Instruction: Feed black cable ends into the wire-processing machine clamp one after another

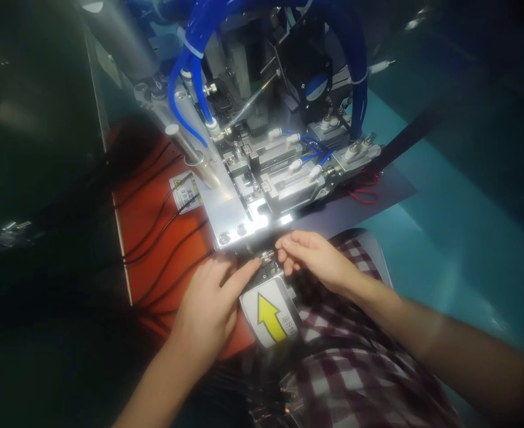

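Note:
My left hand [211, 297] lies at the front edge of the machine's metal plate [226, 214], partly over the orange base. Its thumb is stretched out, with the tip at a small metal fixture [268, 257]; the other fingertips are partly hidden under the plate's edge. Just right of that fixture, my right hand [311, 252] has its fingers curled and thumb pressed to the index finger. Whatever is in that pinch is too small to make out. A thin reddish bit shows between the fixture and the right fingers. Below them sits a white label with a yellow arrow [270, 312].
Pneumatic cylinders with white fittings [293, 172] and thick blue tubing [360, 77] stand behind the hands. Black cables [164, 232] cross the orange base [144, 196] at left. A red wire loop [364, 193] hangs at right. A checkered garment [333, 368] is close below.

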`<control>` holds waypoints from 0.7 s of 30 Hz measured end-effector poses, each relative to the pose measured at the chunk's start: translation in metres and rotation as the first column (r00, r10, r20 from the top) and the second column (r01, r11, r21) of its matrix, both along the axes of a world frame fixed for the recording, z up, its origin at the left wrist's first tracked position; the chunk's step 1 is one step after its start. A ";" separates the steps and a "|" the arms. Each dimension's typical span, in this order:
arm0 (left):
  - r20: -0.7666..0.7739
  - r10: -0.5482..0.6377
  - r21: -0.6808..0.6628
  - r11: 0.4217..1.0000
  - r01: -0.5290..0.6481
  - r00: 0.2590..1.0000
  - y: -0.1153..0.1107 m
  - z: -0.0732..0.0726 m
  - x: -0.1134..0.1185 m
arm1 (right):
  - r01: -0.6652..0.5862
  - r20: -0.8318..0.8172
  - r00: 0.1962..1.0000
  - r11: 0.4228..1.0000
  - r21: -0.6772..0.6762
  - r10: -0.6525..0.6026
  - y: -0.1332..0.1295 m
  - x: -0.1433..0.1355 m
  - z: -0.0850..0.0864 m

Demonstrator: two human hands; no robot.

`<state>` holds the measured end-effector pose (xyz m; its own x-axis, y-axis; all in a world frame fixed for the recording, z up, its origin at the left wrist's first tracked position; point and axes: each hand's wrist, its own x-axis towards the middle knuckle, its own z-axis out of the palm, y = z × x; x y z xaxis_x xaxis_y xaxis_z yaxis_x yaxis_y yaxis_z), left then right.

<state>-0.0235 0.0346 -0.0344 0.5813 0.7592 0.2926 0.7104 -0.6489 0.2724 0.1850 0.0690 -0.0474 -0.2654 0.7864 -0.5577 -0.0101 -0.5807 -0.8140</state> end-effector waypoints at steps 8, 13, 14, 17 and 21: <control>0.021 -0.008 -0.033 0.999 0.009 1.000 0.000 0.001 -0.002 | 0.016 -0.126 0.992 0.999 -0.035 -0.021 -0.007 -0.006 0.003; 0.025 -0.005 -0.020 1.000 0.005 1.000 0.001 0.001 -0.001 | 0.021 -0.184 0.982 0.998 -0.053 -0.030 -0.006 -0.005 0.003; 0.023 -0.006 -0.019 1.000 0.007 1.000 0.001 0.001 -0.001 | 0.009 -0.199 0.980 0.998 -0.070 -0.023 -0.005 -0.005 0.003; 0.022 -0.005 -0.030 1.000 0.005 1.000 0.001 0.000 -0.001 | -0.025 -0.246 0.969 0.992 -0.121 -0.005 -0.005 -0.005 0.003; 0.025 -0.002 -0.052 0.999 0.003 1.000 0.001 0.001 -0.001 | 0.010 -0.237 0.971 0.995 -0.096 -0.033 -0.008 -0.004 0.003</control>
